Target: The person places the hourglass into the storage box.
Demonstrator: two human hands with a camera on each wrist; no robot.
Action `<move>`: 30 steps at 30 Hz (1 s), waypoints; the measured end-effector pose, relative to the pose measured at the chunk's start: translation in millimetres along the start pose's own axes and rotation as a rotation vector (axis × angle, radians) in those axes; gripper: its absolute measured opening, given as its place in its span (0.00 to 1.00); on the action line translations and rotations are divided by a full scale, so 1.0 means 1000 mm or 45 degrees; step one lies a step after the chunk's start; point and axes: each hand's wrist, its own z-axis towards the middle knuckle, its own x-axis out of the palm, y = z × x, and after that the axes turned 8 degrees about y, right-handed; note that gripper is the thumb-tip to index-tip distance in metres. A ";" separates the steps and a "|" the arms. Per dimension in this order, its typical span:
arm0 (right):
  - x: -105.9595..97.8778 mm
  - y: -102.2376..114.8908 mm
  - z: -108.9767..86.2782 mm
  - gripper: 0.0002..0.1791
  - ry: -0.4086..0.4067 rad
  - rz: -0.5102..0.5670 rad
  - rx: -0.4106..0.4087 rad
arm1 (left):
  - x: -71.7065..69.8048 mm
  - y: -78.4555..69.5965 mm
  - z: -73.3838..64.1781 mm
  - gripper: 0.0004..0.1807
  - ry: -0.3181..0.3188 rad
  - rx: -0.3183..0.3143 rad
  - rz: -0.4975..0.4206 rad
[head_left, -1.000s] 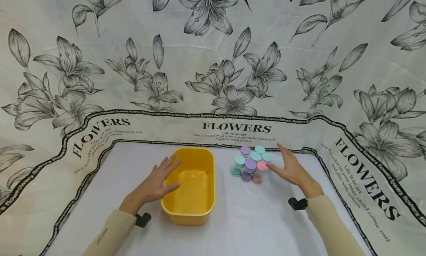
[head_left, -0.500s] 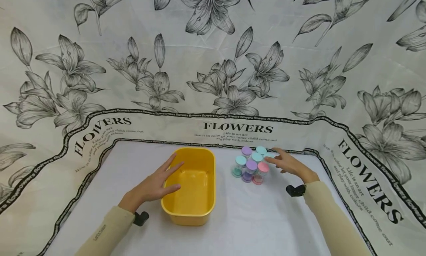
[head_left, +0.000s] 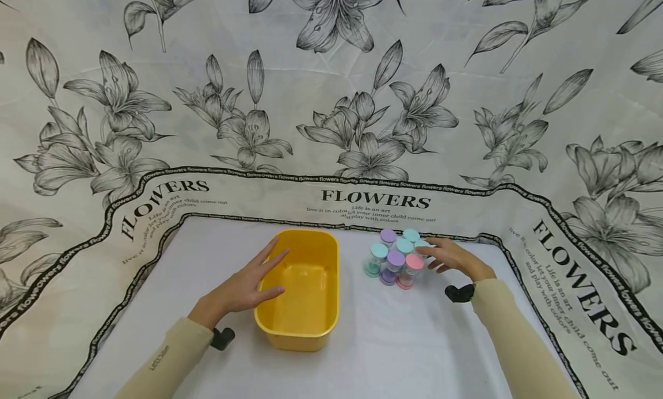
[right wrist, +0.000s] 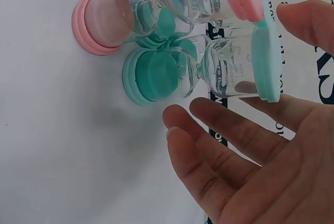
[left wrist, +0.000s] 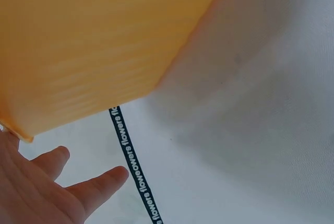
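Note:
Several small sand timers with purple, teal and pink caps stand upright in a cluster on the table. My right hand (head_left: 456, 258) is at the cluster's right side, around a teal sand timer (right wrist: 156, 78). In the right wrist view its thumb is apart from the teal cap, and its fingers are loosely bent beside the glass, one fingertip showing behind it. A pink sand timer (head_left: 413, 263) stands in front. My left hand (head_left: 243, 284), fingers spread, lies over the left rim of a yellow plastic bin (head_left: 297, 342); nothing shows inside the bin.
A white cloth (head_left: 357, 341) covers the table. Behind it hangs a flower-printed curtain (head_left: 248, 197) with a black lettered band, reaching round both sides. The bin stands left of the sand timers, with a strip of cloth between them.
My right hand has moved left and in to the rightmost teal sand timer, its fingers bending from a wide spread. The left hand stays at the bin; the view has shifted slightly.

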 end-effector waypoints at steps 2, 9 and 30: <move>0.000 -0.001 0.000 0.51 0.003 0.006 0.001 | 0.000 -0.001 0.000 0.45 -0.002 0.002 -0.001; 0.004 0.001 0.002 0.48 -0.008 0.011 -0.046 | 0.001 0.000 0.000 0.46 0.003 0.002 0.018; 0.005 0.006 0.002 0.40 -0.111 -0.003 -0.073 | -0.001 -0.004 -0.001 0.41 0.006 -0.006 0.043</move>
